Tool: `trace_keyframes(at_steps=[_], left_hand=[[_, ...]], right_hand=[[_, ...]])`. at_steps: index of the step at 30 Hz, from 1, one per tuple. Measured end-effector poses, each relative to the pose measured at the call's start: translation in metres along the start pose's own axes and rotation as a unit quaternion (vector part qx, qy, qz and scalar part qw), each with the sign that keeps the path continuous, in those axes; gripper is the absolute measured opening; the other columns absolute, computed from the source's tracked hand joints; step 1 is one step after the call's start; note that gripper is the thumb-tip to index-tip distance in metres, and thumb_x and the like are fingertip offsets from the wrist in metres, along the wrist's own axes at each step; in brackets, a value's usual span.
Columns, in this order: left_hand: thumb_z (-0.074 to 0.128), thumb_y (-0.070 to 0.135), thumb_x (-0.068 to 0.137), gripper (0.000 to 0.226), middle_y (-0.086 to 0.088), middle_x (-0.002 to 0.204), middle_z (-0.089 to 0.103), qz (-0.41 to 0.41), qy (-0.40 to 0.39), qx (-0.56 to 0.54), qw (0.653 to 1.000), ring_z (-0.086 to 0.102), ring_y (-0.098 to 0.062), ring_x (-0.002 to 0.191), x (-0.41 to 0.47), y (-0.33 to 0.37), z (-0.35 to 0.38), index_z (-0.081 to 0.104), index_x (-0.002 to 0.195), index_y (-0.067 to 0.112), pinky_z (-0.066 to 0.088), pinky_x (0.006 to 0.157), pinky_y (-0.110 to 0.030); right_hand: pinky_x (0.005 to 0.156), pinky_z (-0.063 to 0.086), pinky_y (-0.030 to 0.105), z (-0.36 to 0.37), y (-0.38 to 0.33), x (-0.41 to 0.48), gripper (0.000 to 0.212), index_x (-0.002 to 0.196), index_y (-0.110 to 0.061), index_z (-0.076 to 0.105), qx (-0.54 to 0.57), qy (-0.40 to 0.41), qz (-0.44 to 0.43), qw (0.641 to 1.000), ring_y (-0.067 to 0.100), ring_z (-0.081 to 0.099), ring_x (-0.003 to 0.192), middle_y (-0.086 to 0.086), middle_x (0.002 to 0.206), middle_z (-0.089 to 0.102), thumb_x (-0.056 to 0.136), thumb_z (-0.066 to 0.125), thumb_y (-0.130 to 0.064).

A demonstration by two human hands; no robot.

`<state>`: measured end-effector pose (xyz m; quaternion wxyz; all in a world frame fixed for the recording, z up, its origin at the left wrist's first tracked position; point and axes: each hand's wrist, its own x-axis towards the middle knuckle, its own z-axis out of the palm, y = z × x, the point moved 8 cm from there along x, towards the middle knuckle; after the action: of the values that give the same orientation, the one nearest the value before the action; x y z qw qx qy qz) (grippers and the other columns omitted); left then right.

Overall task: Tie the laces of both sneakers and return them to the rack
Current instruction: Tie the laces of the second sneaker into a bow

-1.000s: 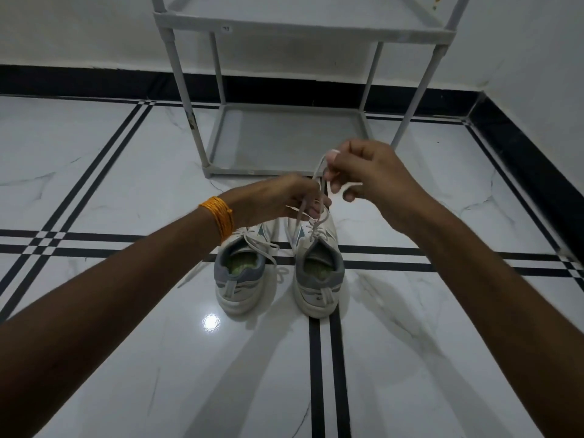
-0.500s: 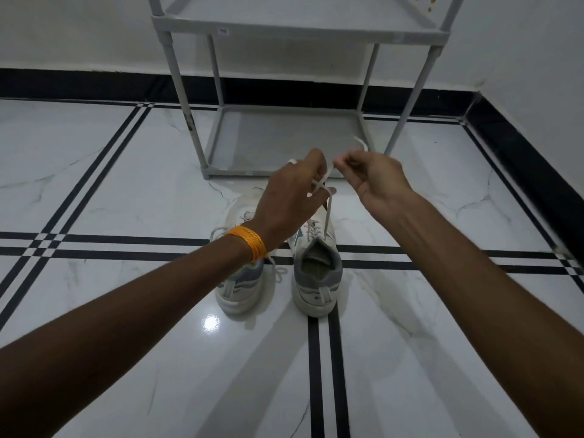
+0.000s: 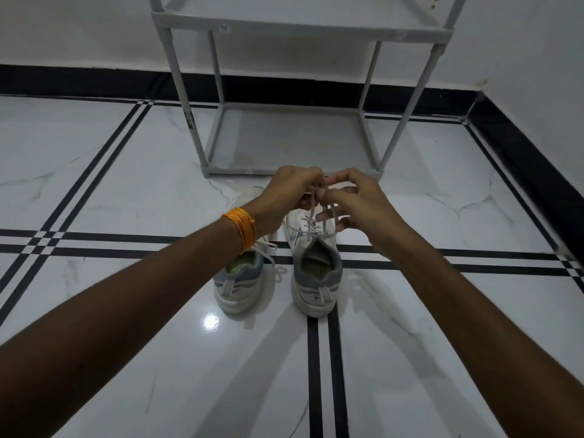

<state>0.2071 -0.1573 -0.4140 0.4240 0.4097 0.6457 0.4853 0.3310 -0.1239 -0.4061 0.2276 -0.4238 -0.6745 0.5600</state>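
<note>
Two white-and-grey sneakers stand side by side on the floor, heels toward me. The left sneaker [image 3: 237,284] is partly covered by my left wrist, and a lace loop lies beside it. Over the right sneaker [image 3: 316,273], both hands pinch its white laces [image 3: 311,213], which run up taut from the eyelets. My left hand [image 3: 289,196], with orange thread at the wrist, and my right hand [image 3: 354,200] nearly touch at the fingertips. The grey rack [image 3: 290,140] stands just beyond the shoes.
The rack's bottom shelf [image 3: 284,147] is bare; its thin legs [image 3: 186,99] rise to an upper shelf. White marble floor with black stripes [image 3: 325,374] surrounds the shoes. A black skirting and white walls close the back and right side.
My hands have come together lower over the right sneaker, the right hand dropping toward the left. The laces are now held between both sets of fingertips. The sneakers have not moved.
</note>
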Motion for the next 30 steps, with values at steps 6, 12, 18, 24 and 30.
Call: trace_keyframes(at_steps=[6, 12, 18, 24, 30], left_hand=[[0.063, 0.019, 0.089, 0.016, 0.002, 0.073, 0.067, 0.101, 0.022, 0.102, 0.989, 0.06, -0.005, 0.065, -0.001, 0.006, -0.017, 0.074, 0.089, 0.008, 0.047, 0.056, -0.013], [0.067, 0.008, 0.084, 0.007, -0.008, 0.085, 0.073, 0.185, 0.122, 0.39, 0.894, 0.063, -0.017, 0.075, 0.0, -0.016, -0.059, 0.073, 0.088, 0.008, 0.052, 0.071, -0.028], [0.062, 0.007, 0.082, 0.013, -0.015, 0.09, 0.07, 0.077, 0.096, 0.57, 0.812, 0.061, -0.032, 0.083, -0.003, -0.073, -0.081, 0.071, 0.091, 0.006, 0.051, 0.073, -0.036], [0.058, 0.019, 0.089, 0.026, -0.014, 0.118, 0.057, 0.117, 0.096, 0.636, 0.757, 0.065, -0.036, 0.082, -0.015, -0.057, -0.043, 0.065, 0.112, 0.01, 0.047, 0.066, -0.036], [0.057, 0.017, 0.089, 0.024, -0.01, 0.107, 0.066, 0.14, -0.009, 0.493, 0.859, 0.063, -0.03, 0.096, -0.02, -0.065, 0.026, 0.063, 0.112, 0.012, 0.053, 0.08, -0.042]], right_hand=[[0.055, 0.04, 0.019, -0.027, 0.001, 0.002, 0.022, 0.077, -0.009, 0.075, -0.094, 0.056, -0.009, 0.994, 0.005, 0.055, 0.057, -0.005, 0.064, 0.065, 0.077, 0.079, -0.03], [0.058, 0.042, 0.027, -0.078, 0.0, 0.009, 0.032, 0.068, -0.015, 0.065, -0.444, 0.214, -0.022, 0.87, 0.02, 0.061, 0.061, 0.002, 0.064, 0.063, 0.069, 0.084, -0.041], [0.046, 0.019, 0.019, -0.078, 0.054, 0.019, 0.044, 0.054, -0.014, 0.041, -0.607, 0.184, 0.05, 0.772, 0.014, 0.034, 0.043, -0.001, 0.052, 0.039, 0.075, 0.079, -0.014], [0.067, 0.041, 0.029, -0.045, 0.088, 0.021, 0.027, 0.099, -0.012, 0.071, -0.558, 0.094, 0.026, 0.824, 0.027, 0.061, 0.093, 0.01, 0.101, 0.064, 0.088, 0.064, -0.035], [0.077, 0.045, 0.028, 0.0, 0.078, 0.02, 0.02, 0.099, -0.014, 0.075, -0.354, -0.04, -0.005, 0.934, 0.018, 0.063, 0.092, 0.004, 0.107, 0.071, 0.084, 0.07, -0.027]])
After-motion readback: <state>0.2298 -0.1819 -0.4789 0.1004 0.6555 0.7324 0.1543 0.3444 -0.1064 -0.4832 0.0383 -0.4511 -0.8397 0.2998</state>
